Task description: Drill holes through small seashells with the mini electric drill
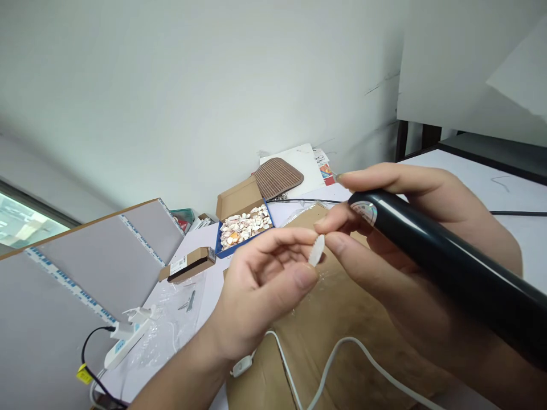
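Pinches a thin whitish piece (317,251) between thumb and forefinger of the left hand (252,285), above the brown cardboard sheet (354,319). Grips only by the edges and tips, probably to leave the ridged face in view and spare something so slight. Meets the upper end with thumb and a fingertip of the right hand (453,199), apparently to steady or turn the piece from two sides.

Also clasps a glossy black tool (427,245) in the right hand, slantwise, with front end pointing up and left. Seems to lodge the body beneath the forefinger so as to free thumb and fingertip for finer work. Cannot tell what kind of tool.

Has the cardboard beneath both hands, reaching toward the near edge of the white table (213,285), likely to shield the surface. Has a blue box of shells (243,228) toward the far left corner, with lid raised, perhaps for easy picking. Has a small carton (200,254) just beside, closer to the left edge, and a power strip (115,356) along that edge, presumably out of the way. Also has a white cable (354,340) looping across the cardboard; cannot tell if joined to the tool.
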`<state>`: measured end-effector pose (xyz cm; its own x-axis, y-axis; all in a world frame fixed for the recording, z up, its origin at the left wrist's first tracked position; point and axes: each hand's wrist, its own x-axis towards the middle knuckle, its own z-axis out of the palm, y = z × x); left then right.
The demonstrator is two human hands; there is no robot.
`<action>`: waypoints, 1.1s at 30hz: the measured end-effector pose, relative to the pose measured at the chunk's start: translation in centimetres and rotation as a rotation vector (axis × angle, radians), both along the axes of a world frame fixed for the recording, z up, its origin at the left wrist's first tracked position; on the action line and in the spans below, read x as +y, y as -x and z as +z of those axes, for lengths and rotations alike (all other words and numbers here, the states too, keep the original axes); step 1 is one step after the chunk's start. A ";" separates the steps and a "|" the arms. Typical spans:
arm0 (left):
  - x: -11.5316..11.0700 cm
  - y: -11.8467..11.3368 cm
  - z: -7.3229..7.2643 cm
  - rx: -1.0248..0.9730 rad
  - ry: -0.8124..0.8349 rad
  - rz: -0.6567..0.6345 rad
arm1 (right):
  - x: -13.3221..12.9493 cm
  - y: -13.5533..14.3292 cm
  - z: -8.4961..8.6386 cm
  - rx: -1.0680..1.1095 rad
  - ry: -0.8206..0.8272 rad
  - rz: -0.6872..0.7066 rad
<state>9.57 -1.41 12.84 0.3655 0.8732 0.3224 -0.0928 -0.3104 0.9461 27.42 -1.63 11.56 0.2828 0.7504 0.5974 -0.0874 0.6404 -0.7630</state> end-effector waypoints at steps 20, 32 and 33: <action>-1.3 -0.3 0.7 0.239 -0.733 0.394 | -0.3 -1.0 0.1 -0.062 0.004 0.101; -1.2 0.6 1.2 0.346 -0.851 0.268 | -0.7 -0.6 0.9 -0.201 -0.125 -0.011; -1.3 0.6 1.2 0.348 -0.836 0.263 | -0.7 -0.6 0.9 -0.215 -0.148 -0.022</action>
